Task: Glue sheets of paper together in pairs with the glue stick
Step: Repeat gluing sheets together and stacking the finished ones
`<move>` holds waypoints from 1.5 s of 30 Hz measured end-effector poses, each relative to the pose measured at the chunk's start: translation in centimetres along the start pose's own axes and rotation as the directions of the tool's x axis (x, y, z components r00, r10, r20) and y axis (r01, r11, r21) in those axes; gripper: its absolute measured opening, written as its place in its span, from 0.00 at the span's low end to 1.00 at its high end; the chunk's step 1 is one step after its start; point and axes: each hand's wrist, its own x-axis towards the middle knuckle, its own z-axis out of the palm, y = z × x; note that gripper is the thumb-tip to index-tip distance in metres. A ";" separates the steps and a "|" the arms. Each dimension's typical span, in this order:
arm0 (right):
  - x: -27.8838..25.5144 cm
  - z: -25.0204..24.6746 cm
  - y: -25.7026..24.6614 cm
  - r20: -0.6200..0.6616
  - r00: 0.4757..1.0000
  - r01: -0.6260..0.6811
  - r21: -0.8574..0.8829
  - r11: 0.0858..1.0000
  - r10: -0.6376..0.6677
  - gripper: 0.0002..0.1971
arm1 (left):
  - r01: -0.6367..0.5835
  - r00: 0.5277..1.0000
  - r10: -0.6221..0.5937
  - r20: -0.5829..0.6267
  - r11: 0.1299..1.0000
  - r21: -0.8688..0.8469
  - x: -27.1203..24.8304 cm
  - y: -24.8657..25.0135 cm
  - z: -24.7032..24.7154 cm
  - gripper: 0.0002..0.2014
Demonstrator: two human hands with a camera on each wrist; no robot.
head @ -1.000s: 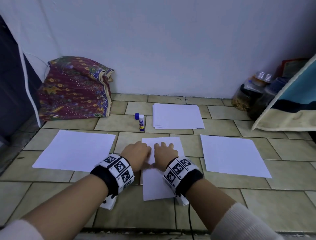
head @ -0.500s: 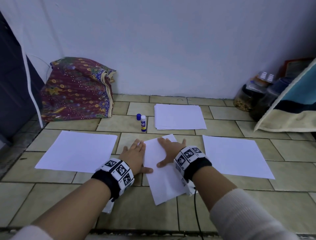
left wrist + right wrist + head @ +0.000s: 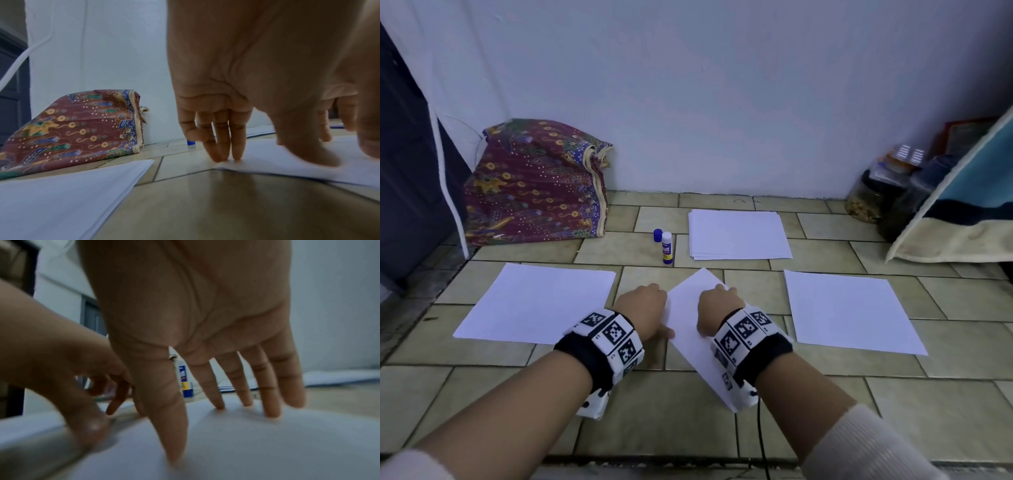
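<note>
Tiled floor (image 3: 825,394) against a pale wall carries all the work items. Largest to smallest, these are: a single sheet at the left (image 3: 537,301), a single sheet at the right (image 3: 849,308), a paper stack (image 3: 736,234) near the wall, the centre sheet (image 3: 688,329) lying skewed, the glue stick (image 3: 667,247) standing upright just left of the stack, and its blue cap (image 3: 657,235) beside it.

The step in hand is judged to be the seating or turning of the centre sheet. The left hand (image 3: 642,310) rests at that sheet's left edge, and the right hand (image 3: 717,310) rests on top of it. Both hands are released: fingers extended, nothing gripped. Whether the centre sheet is one layer or a glued pair cannot be told.

The next move calls for the centre sheet to be squared and pressed flat, or for the uncapped glue stick to be picked up from beyond the hands.

Only the head view shows the layout and the skew. The right wrist view shows fingertips (image 3: 271,412) pressing into the paper. The left wrist view shows fingertips (image 3: 218,155) meeting the sheet's edge at floor level.
</note>
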 end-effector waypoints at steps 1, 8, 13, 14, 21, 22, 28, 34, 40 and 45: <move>-0.1 0.2 -0.4 0.004 0.999 0.037 0.008 0.999 -0.037 0.14 | -0.001 1.000 0.001 0.003 1.000 -0.004 -0.1 -0.1 -0.2 0.25; 0.1 1.0 -2.2 -0.018 0.992 0.128 0.003 0.992 -0.128 0.42 | -0.057 0.998 0.053 -0.044 0.994 -0.093 0.0 -1.1 0.9 0.40; 0.9 0.7 -2.7 -0.003 0.972 0.236 0.008 0.972 -0.236 0.51 | -0.031 0.986 0.027 0.165 0.999 0.018 1.4 -1.9 1.3 0.64; 1.0 0.5 -2.9 0.020 0.967 0.253 0.025 0.967 -0.254 0.55 | -0.032 0.980 0.023 0.195 0.998 0.045 1.7 -2.0 1.3 0.65; 1.4 -0.6 -0.9 0.204 0.921 0.339 0.005 0.941 -0.333 0.58 | -0.043 0.972 0.022 0.232 0.995 0.088 1.7 -2.4 1.6 0.65; 1.5 -0.6 -0.3 0.200 0.927 0.320 0.026 0.947 -0.318 0.57 | -0.050 0.974 0.031 0.226 0.996 0.076 1.6 -2.5 1.7 0.64; 2.1 -0.8 5.2 0.178 0.977 0.097 0.103 0.990 -0.114 0.49 | -0.073 0.969 0.064 0.239 0.997 0.027 1.2 -3.0 1.8 0.62; 1.9 -1.1 7.3 0.104 0.993 0.048 0.083 0.995 -0.057 0.48 | -0.074 0.968 0.062 0.242 0.996 0.044 1.1 -3.1 1.5 0.61; 0.9 -0.7 5.1 -0.062 0.988 -0.148 -0.061 0.987 0.144 0.28 | 0.003 0.976 -0.038 0.215 0.987 0.161 0.2 -1.4 -1.1 0.46; 0.1 -0.2 2.6 -0.045 0.999 0.001 0.011 1.000 0.000 0.15 | -0.084 0.995 0.079 0.060 0.993 0.086 0.2 1.3 -1.6 0.32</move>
